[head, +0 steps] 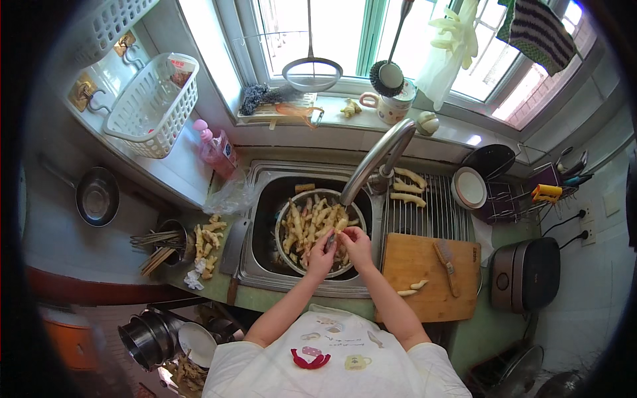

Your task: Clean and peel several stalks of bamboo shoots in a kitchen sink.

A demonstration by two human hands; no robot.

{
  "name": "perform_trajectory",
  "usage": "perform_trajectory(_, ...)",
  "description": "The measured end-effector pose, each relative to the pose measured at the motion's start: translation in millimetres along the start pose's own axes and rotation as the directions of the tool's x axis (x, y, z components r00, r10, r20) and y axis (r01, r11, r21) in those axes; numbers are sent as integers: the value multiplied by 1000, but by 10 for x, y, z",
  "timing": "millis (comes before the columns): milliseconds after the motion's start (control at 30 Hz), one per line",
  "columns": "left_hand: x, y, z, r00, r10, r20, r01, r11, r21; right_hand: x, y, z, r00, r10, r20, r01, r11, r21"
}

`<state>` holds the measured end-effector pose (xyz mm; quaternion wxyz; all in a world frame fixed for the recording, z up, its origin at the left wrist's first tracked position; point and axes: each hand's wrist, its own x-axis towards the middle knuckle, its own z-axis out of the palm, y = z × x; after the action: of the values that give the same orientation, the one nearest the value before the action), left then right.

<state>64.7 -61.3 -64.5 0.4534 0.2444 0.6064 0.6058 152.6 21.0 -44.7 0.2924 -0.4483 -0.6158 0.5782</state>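
Observation:
Over a round metal bowl [362, 219] heaped with ginger roots [308, 219], in a stainless steel sink [259, 248], both my hands work close together. My left hand [321, 253] is shut on a small grey metal tool [329, 242], too small to identify. In the fingers of my right hand [357, 246] is a piece of ginger [341, 225], which my left hand's fingers nearly meet. The curved faucet [371, 159] reaches over the bowl's far right edge. Some ginger in the bowl is hidden beneath my hands.
Left of the sink lie a cleaver [234, 246], more ginger [208, 239] and crumpled tissue [194, 278]. To the right, a wooden cutting board [423, 258] holds a brush [448, 266] and small ginger pieces [413, 287]. Three ginger pieces [408, 199] rest on a metal rack [443, 214].

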Motion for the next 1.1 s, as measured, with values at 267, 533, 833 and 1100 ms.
perform_trajectory(267, -123, 80, 13, 994, -94, -50, 88, 990, -106, 45, 173, -45, 995, 80, 56, -92, 960, 265)
perform_trajectory(533, -139, -20, -115, 999, 38, -28, -42, 981, -189, -13, 131, -3, 956, 187, 226, -274, 847, 455)
perform_trajectory(833, -166, -17, -138, 1000, 1, 16, 5, 926, -379, -17, 81, 0, 937, 235, 258, -337, 799, 499)
perform_trajectory(1100, -190, 146, -141, 998, -53, 31, 61, 891, -450, -63, -51, 27, 975, 138, 173, -206, 856, 475)
